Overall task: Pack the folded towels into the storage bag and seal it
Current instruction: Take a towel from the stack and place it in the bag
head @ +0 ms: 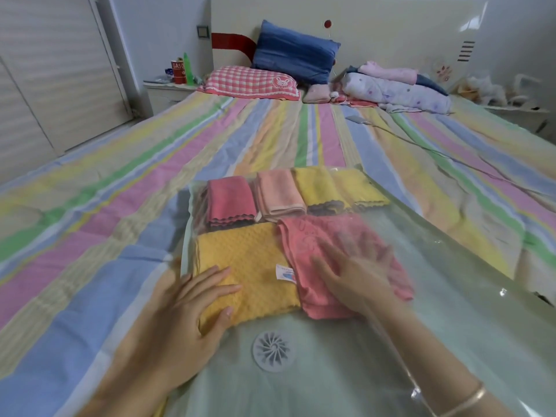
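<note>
- While lying flat on the striped bedsheet (90,206), holds all the folded towels: clear storage bag (331,371), near middle of the bed.
- Far row inside: dark pink towel (231,200), peach towel (279,194), two small yellow towels (319,188).
- Near row: large yellow towel (255,266) left, coral towel (304,245) right, touching.
- Left hand (186,308): flat, fingers straight, pressing the plastic over the large yellow towel; grips nothing.
- Right hand (352,272): blurred, fingers spread flat on the coral towel; holds nothing.
- White round valve (272,350) on the bag, between the forearms.
- White tag (285,272) on the large yellow towel: print unreadable.
- Far left, red can (178,72) on the nightstand (168,91): reads "GASO", rest hidden.
</note>
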A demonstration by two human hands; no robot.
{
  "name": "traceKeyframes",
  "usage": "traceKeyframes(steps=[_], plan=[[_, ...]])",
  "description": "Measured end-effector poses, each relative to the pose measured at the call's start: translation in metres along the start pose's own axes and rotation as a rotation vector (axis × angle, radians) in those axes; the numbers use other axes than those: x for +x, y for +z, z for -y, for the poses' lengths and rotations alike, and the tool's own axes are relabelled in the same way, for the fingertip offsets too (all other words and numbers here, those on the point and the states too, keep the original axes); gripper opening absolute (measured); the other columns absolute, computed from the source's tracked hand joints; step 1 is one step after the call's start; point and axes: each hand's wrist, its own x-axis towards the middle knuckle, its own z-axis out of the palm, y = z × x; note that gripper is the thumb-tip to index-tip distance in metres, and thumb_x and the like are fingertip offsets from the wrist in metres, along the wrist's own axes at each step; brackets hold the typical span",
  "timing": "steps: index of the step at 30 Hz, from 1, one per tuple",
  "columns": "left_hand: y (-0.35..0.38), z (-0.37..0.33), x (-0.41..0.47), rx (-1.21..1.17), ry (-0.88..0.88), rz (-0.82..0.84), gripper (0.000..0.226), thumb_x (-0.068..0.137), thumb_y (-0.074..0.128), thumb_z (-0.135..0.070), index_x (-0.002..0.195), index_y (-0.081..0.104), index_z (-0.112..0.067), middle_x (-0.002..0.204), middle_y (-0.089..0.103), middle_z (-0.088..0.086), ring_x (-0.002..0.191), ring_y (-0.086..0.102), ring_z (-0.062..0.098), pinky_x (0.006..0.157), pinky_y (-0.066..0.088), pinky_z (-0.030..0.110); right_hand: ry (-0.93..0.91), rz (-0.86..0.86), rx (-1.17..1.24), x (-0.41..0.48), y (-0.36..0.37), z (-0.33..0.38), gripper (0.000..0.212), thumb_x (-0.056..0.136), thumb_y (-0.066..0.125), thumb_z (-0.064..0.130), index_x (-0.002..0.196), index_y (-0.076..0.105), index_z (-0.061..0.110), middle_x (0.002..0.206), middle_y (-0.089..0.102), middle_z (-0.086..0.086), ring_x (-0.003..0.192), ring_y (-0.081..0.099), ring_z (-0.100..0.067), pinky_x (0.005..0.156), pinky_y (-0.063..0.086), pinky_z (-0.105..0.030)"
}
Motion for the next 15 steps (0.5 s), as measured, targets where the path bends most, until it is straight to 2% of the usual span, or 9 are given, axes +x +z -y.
traceKeyframes(steps=[2, 4, 8, 15], plan=[[0.001, 0.001, 0.0, -0.007, 0.0, -0.002, 0.032, 0.09, 0.047, -0.048, 0.118, 0.062, -0.044, 0.141, 0.045, -0.029, 0.137, 0.034, -0.004, 0.113, 0.028, 0.039, -0.034, 0.018, -0.047, 0.0, 0.01, -0.001, 0.07, 0.08, 0.005, 0.082, 0.145, 0.003, 0.056, 0.161, 0.0, 0.009, 0.145, -0.011, -0.038, 0.101, -0.028, -0.063], [0.001, 0.0, 0.0, -0.025, 0.0, -0.011, 0.031, 0.09, 0.048, -0.047, 0.118, 0.062, -0.043, 0.14, 0.047, -0.027, 0.137, 0.035, -0.003, 0.113, 0.027, 0.038, -0.038, 0.001, -0.084, 0.004, 0.014, -0.003, 0.073, 0.079, 0.005, 0.082, 0.145, 0.001, 0.054, 0.161, -0.004, 0.007, 0.145, -0.013, -0.037, 0.102, -0.026, -0.064], [0.003, 0.0, 0.0, -0.054, -0.004, -0.019, 0.031, 0.089, 0.049, -0.045, 0.117, 0.063, -0.041, 0.14, 0.048, -0.025, 0.137, 0.036, 0.0, 0.113, 0.029, 0.04, -0.057, -0.03, -0.127, 0.013, 0.014, -0.006, 0.072, 0.082, 0.01, 0.078, 0.147, 0.003, 0.049, 0.162, 0.001, 0.002, 0.146, -0.01, -0.037, 0.101, -0.024, -0.066], [0.004, 0.001, 0.0, -0.068, -0.012, -0.011, 0.032, 0.089, 0.05, -0.044, 0.118, 0.064, -0.038, 0.14, 0.049, -0.023, 0.137, 0.037, 0.002, 0.113, 0.03, 0.042, -0.048, -0.045, -0.138, 0.023, 0.017, -0.008, 0.067, 0.086, 0.014, 0.074, 0.148, 0.006, 0.049, 0.161, 0.01, 0.006, 0.147, -0.011, -0.033, 0.104, -0.021, -0.066]])
